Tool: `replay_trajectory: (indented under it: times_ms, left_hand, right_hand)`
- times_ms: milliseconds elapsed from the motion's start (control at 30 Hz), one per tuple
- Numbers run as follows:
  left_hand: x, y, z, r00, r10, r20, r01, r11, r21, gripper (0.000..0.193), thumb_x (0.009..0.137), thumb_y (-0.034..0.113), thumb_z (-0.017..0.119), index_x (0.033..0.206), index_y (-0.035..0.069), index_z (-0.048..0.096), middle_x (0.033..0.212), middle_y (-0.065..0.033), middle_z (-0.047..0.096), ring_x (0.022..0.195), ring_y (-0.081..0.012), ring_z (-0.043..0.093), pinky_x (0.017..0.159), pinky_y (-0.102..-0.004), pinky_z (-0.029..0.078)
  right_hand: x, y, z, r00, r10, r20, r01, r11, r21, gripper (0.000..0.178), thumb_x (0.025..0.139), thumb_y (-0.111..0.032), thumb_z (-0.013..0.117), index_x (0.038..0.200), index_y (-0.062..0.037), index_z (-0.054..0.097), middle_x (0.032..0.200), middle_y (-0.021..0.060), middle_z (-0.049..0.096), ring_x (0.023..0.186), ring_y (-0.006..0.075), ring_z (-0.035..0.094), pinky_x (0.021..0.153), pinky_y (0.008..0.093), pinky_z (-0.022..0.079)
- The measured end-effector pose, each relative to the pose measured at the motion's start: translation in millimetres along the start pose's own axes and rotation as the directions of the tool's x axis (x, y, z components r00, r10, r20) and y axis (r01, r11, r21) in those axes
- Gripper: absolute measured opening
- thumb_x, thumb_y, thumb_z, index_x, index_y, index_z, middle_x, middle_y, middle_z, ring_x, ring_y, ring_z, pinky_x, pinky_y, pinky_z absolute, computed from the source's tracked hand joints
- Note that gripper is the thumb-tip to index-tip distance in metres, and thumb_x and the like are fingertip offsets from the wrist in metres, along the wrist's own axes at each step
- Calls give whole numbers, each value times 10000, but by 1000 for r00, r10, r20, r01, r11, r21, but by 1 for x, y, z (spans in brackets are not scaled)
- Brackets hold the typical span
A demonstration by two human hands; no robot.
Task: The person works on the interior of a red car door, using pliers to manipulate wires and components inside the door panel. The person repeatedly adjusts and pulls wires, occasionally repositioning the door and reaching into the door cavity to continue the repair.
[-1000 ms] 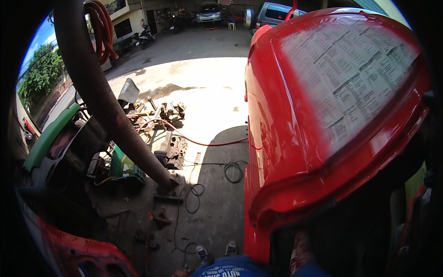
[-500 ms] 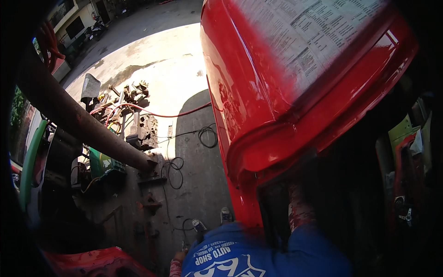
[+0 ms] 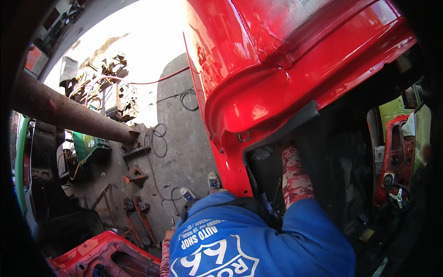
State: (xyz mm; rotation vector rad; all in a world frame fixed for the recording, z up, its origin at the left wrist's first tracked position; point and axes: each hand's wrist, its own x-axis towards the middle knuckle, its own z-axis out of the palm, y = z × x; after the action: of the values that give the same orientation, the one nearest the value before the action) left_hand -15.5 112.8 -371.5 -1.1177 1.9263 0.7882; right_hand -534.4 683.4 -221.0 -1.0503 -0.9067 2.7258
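My left hand (image 3: 169, 234) hangs low beside my blue shirt, its fingers closed round something with a thin metallic tip (image 3: 173, 222); most of it is hidden. My right forearm (image 3: 296, 176), in a red camouflage-patterned sleeve, reaches into the dark opening of a glossy red vehicle body (image 3: 263, 101). Shadow at the end of that sleeve swallows my right hand, so its fingers cannot be made out. A black trim strip (image 3: 295, 122) runs along the opening's edge near that arm. Grey paper masking (image 3: 300, 9) covers part of the red body at the top.
A thick rusty post (image 3: 78, 108) slants across the left. Black cable (image 3: 159, 134) coils on the grey floor, and a red hose (image 3: 138, 83) crosses it. A green crate (image 3: 90, 147), metal stands (image 3: 138, 219) and a red panel (image 3: 104, 251) lie leftward. A steering wheel (image 3: 398, 196) shows at right.
The view has tilted down and shifted, so the red body sits higher and less paper shows. More of my right forearm is visible. My left hand remains low at my side.
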Motion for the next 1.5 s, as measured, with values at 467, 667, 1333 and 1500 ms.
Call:
replay_trajectory:
  times_ms: [467,667,1333,1500]
  left_hand:
    - [-72,61,-51,997,-57,53,68,969,-239,615,888,415,631,1127,-151,607,1039,-315,663,999,-377,656,877,-427,497]
    - [-55,51,-28,995,-99,8,98,967,-235,619,883,438,634,1101,-141,622,1023,-320,662,993,-384,655,869,-428,496]
    - [-20,0,-1,999,-39,-25,36,993,-111,620,878,496,625,1023,-106,659,961,-327,664,992,-431,649,851,-456,491]
    - [-18,9,-9,999,-31,-12,30,996,-79,641,882,505,611,1043,-114,651,999,-344,652,1029,-441,635,866,-463,485]
  right_hand:
    - [8,-28,-13,1000,-27,9,26,998,61,413,992,-279,426,1310,-29,511,1321,138,552,1205,294,535,1052,439,411]
    - [18,-31,4,997,-28,-69,27,1000,-5,542,957,-312,501,1427,-55,417,1445,133,460,1310,284,455,1113,434,340]
    - [30,15,-50,989,36,-143,-95,896,-433,679,839,-294,695,1409,-36,431,1363,143,539,1240,293,524,1059,426,404]
    - [13,15,-64,999,18,43,31,414,-910,719,809,-290,743,1404,-31,434,1342,145,559,1222,296,542,1046,424,420]
